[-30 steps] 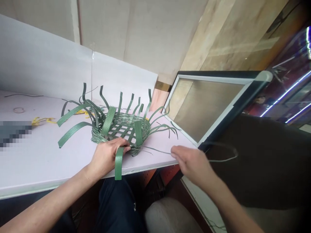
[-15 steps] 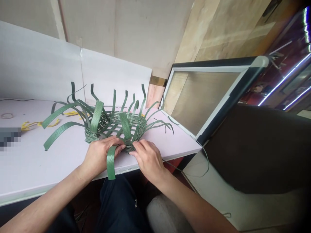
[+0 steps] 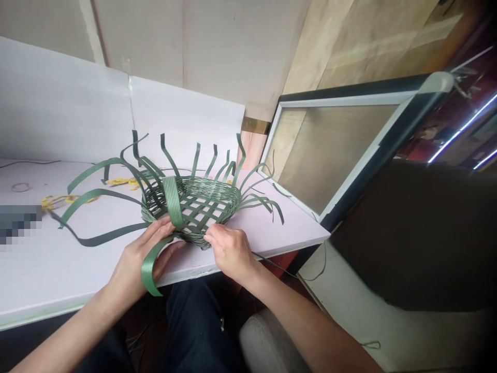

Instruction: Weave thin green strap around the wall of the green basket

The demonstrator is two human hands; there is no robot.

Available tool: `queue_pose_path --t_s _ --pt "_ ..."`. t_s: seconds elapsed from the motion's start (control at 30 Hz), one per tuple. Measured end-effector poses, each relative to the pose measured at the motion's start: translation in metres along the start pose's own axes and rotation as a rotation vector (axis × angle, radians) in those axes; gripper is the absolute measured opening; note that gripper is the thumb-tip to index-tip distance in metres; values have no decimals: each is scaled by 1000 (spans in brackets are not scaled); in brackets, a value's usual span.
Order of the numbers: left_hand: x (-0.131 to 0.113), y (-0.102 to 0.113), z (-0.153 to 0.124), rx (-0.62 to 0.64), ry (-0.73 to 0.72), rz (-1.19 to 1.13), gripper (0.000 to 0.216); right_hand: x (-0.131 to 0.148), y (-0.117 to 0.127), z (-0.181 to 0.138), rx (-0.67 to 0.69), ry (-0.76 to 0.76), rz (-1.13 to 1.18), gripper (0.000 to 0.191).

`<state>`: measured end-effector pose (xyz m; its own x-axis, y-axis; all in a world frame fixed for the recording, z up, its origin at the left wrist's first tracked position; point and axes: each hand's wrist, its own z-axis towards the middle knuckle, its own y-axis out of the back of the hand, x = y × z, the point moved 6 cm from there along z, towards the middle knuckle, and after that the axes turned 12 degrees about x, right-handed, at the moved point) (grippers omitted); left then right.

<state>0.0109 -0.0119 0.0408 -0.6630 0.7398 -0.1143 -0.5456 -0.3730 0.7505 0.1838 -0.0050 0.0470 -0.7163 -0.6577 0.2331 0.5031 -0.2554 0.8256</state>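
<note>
A half-woven green basket (image 3: 194,238) of plastic strapping sits near the table's front edge, its flat base an open lattice and its low wall of thin strands. Loose straps stick up and out all round it. My left hand (image 3: 149,254) grips the near left wall, fingers on top and thumb lower, with a wide strap (image 3: 149,272) curling down over it. My right hand (image 3: 229,248) is closed in a pinch at the near right rim. From under it trails a thin green strand (image 3: 287,272); the fingertips' exact hold is partly hidden.
The pale table (image 3: 77,280) ends just in front of the basket. Yellow strips (image 3: 124,182) and a small ring (image 3: 20,187) lie at the left, near a blurred patch (image 3: 19,223). A dark-framed panel (image 3: 388,155) leans at the right, beside a dark chair back (image 3: 419,238).
The basket has turned slightly, its near straps shifting left and far ones right. My left hand has slid left and down along the wall; my right hand has closed tighter at the rim.
</note>
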Motion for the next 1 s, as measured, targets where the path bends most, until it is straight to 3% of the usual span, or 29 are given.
queue_pose_path --t_s 0.13,0.27,0.37,0.43,0.53,0.63,0.77,1.0 --pt "-14 -1 -25 4 24 263 44 -1 1 0 25 -20 -7 24" --pt "-31 1 -20 -22 -13 326 49 -1 1 0 51 -41 -46 23" --pt "-40 2 -5 -63 62 283 53 -1 1 1 65 -54 -53 22" --pt "-38 -1 4 -78 158 182 44 -2 1 1 64 -52 -39 21" --pt "-30 -12 16 -3 229 -62 28 -3 0 2 71 -39 -6 20" --pt "-21 -20 28 100 223 -171 20 -7 1 3 89 -21 15 19" --pt "-14 -18 39 173 167 -138 23 -11 9 2 98 22 -57 20" --pt "-19 -12 44 113 106 -124 21 -10 21 -6 -35 -62 -350 26"
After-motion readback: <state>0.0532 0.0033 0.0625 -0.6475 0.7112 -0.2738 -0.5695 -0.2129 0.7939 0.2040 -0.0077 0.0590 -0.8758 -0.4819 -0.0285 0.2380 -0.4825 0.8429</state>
